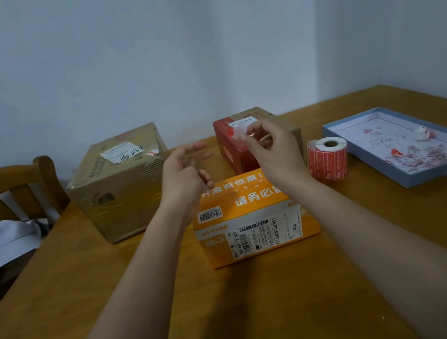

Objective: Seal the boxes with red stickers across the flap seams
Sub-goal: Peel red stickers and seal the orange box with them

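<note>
Sticker (241, 132) pinched in my right hand (272, 149), raised over orange box (254, 217) on tabletop (89, 295). Left hand (184, 173) loosely curled, holding nothing. Step, I judge: sticker ready for placing. Next: lower it across flap seam, press flat. Roll (328, 159) just right of box.

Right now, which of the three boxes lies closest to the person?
The orange box, directly below both hands, with barcode labels on its near face. The brown box and red-sided box sit farther back.

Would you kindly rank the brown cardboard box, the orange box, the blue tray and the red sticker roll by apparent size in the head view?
1. Brown cardboard box, though the shallow blue tray spans similar area, so that order is unsure.
2. Blue tray.
3. Orange box, helped by nearness.
4. Red sticker roll.
</note>
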`<state>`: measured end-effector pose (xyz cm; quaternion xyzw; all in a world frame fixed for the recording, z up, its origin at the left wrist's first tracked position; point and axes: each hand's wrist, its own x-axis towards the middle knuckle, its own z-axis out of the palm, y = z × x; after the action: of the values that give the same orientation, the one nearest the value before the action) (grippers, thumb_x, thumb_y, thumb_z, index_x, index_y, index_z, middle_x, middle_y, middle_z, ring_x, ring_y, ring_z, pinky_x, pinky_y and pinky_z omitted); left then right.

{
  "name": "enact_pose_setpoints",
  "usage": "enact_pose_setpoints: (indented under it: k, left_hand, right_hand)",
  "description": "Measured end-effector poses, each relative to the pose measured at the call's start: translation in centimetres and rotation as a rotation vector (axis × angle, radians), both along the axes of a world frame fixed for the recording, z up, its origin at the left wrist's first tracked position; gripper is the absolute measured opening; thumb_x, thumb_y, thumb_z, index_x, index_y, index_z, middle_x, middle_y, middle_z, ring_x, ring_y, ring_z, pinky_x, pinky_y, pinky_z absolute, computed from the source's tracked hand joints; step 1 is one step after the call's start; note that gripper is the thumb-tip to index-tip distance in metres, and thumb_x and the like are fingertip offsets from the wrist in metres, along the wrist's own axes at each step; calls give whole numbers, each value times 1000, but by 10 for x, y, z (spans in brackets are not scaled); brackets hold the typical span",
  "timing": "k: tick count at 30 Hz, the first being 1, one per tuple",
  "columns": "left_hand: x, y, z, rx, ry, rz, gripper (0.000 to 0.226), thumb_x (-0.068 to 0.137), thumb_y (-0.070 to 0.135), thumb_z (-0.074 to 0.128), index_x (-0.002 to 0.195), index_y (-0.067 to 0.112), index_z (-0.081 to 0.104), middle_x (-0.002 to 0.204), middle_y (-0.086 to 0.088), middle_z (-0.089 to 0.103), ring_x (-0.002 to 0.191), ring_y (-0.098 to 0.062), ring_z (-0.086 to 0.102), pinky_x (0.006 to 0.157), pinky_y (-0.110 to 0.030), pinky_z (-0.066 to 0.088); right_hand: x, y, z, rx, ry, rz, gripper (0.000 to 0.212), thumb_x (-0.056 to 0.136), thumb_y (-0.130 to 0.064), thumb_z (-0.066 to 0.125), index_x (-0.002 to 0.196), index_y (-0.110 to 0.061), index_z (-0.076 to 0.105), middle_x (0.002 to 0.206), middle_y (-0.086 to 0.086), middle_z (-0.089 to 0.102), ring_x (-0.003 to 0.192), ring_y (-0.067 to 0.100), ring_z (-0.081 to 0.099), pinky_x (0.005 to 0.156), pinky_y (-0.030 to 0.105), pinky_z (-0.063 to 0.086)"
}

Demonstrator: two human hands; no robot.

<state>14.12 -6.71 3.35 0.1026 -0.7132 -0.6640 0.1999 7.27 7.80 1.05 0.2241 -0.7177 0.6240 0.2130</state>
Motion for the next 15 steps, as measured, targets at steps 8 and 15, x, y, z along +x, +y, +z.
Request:
enact_pose_setpoints:
  k: [8,15]
  left_hand:
    - [3,5,0,24,-106,-115,38,93,42,56,112,10,66,95,-11,74,39,-5,29,33,-17,25]
    - [6,4,5,-95,-116,-128,27,79,26,76,97,6,71,73,-1,69,44,-10,33,34,-20,27]
  right_hand:
    - [4,10,-3,3,-125,291,6,89,-5,66,89,-10,69,91,6,70,84,16,69,74,27,59]
    - [6,19,1,91,-83,369,7,85,0,68,89,-5,69,86,-1,69,81,4,67,71,15,52]
